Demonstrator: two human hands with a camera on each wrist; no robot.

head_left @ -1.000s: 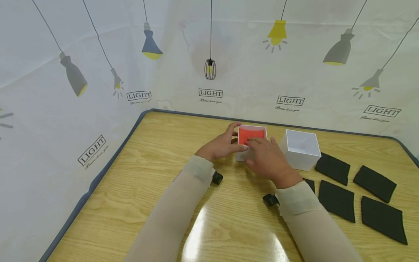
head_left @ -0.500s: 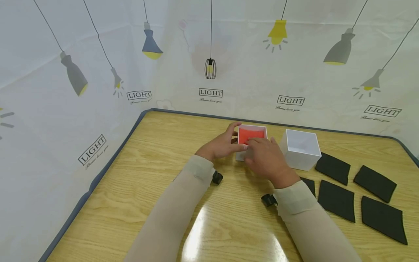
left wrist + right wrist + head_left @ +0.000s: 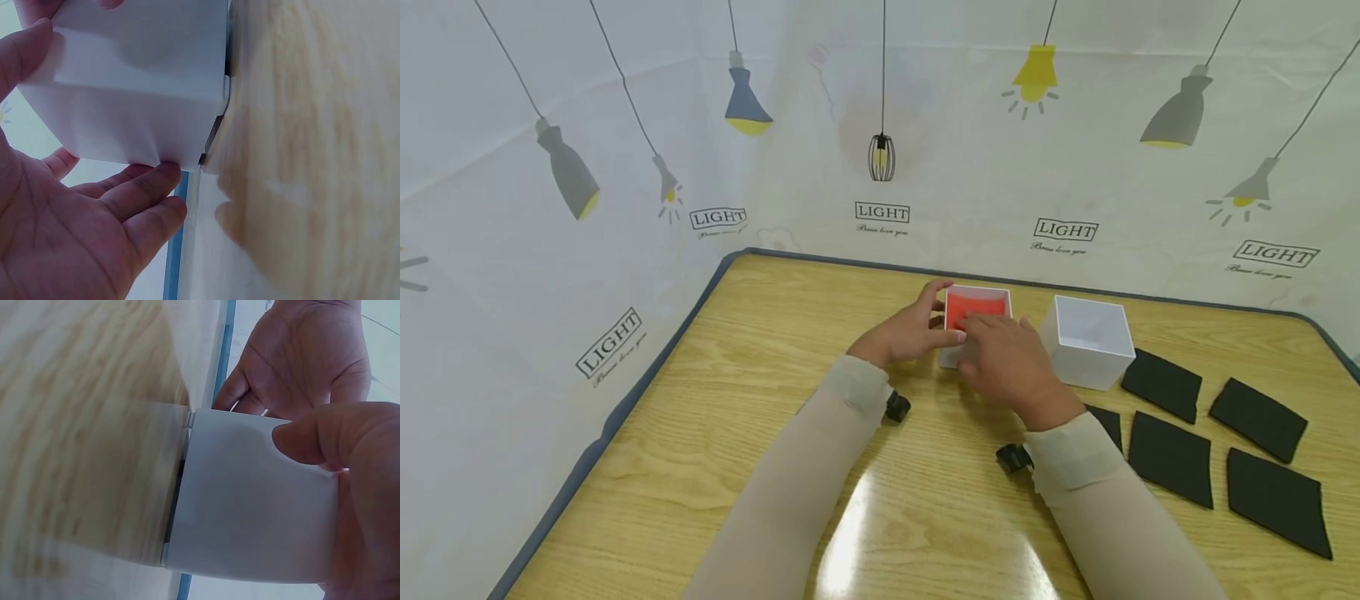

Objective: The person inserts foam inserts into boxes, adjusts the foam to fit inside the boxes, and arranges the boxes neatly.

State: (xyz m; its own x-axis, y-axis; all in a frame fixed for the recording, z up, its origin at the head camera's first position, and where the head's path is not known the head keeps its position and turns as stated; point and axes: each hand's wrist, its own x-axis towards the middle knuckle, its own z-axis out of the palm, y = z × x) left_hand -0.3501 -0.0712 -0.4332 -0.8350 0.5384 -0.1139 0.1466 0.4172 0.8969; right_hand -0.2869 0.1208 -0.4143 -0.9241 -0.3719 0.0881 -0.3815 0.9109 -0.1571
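Observation:
A square, open-topped white box (image 3: 951, 357) stands near the back of the table, with a soft-looking red sheet (image 3: 981, 307) inside it. My left hand (image 3: 904, 335) holds the box at its left: fingers along the side, thumb by the near rim. From the right, my right hand (image 3: 1011, 360) reaches over the near rim, its fingertips in the box against the red sheet. In the right wrist view the thumb (image 3: 300, 442) lies on the outer face of the box (image 3: 244, 506). The right palm and the near rim hide part of the sheet.
A second white box (image 3: 1090, 350), open at the top, stands just right of the hands. Several flat black pieces (image 3: 1172, 458) lie on the table's right side. A printed cloth backdrop (image 3: 955, 108) rises behind the table's dark-edged back and left side.
Over the last second the right forearm and hand have shifted very slightly left. The left hand, both boxes and the red sheet look the same.

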